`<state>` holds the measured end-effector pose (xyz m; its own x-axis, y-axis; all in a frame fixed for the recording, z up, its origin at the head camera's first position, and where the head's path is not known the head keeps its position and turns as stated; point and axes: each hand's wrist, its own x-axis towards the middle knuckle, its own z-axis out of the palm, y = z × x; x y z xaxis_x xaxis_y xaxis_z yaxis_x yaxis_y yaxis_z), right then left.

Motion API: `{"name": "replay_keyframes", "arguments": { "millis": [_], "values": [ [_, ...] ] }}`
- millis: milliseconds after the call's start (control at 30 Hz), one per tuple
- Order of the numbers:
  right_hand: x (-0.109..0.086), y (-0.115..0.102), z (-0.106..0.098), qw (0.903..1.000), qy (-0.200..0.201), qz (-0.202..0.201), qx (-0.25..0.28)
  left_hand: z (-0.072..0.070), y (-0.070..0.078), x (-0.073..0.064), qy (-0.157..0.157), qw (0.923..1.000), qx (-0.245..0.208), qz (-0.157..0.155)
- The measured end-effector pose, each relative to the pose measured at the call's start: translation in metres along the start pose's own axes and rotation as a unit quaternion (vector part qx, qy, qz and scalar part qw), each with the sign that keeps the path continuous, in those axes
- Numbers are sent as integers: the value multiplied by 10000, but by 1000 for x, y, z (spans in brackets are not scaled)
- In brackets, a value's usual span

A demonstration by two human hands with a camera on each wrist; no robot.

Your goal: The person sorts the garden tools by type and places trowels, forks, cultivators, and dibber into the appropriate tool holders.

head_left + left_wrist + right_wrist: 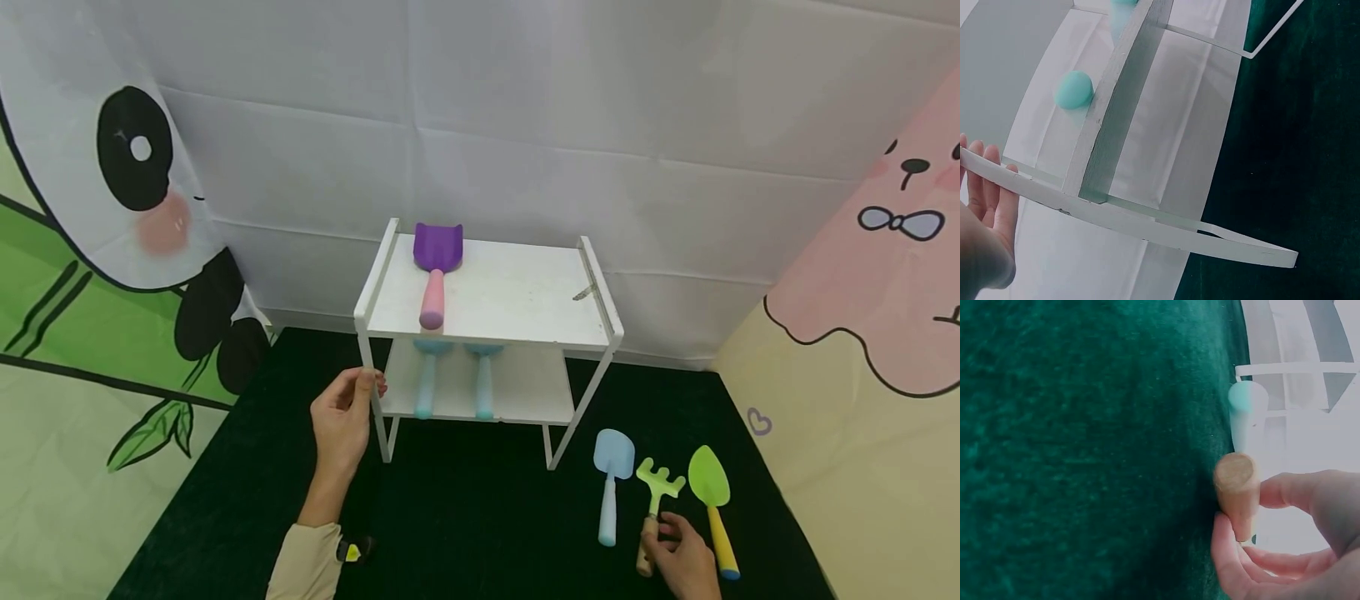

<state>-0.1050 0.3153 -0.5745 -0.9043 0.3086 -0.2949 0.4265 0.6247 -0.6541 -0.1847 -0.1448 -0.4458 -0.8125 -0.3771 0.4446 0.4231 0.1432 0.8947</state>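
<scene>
My left hand [341,421] grips the left front leg of a small white two-tier shelf [517,292]. In the left wrist view, the fingers [1007,209] curl round that white leg. At the right, my right hand [684,560] pinches the wooden handle [1237,481] of a light green toy hand rake [660,483], its prongs facing the shelf. Just left of the rake lies a pale blue shovel [614,454]; to its right is a lime green trowel [709,477] with a yellow handle.
A purple shovel [438,247] with a pink handle lies on the top tier. Two light blue tools, one with this handle [426,387] and another with this handle [484,387], rest on the lower tier. Dark green cloth [465,517] covers the table; printed white fabric [510,100] hangs behind.
</scene>
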Motion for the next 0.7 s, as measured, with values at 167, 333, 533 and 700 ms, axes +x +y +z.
{"name": "replay_keyframes", "arguments": {
  "millis": [167,333,533,700],
  "values": [
    [-1,-2,-3,9997,-113,163,112,1,13,-2,-31,10000,-23,-15],
    [-3,0,-7,9984,-356,316,299,2,14,-2,-91,9999,-25,-65],
    [-5,0,-6,9955,-361,523,708,1,12,-2,-92,10000,-14,23],
    [-6,0,-4,9925,-363,600,999,0,-5,1,-8,10000,58,-10]
  ]
}}
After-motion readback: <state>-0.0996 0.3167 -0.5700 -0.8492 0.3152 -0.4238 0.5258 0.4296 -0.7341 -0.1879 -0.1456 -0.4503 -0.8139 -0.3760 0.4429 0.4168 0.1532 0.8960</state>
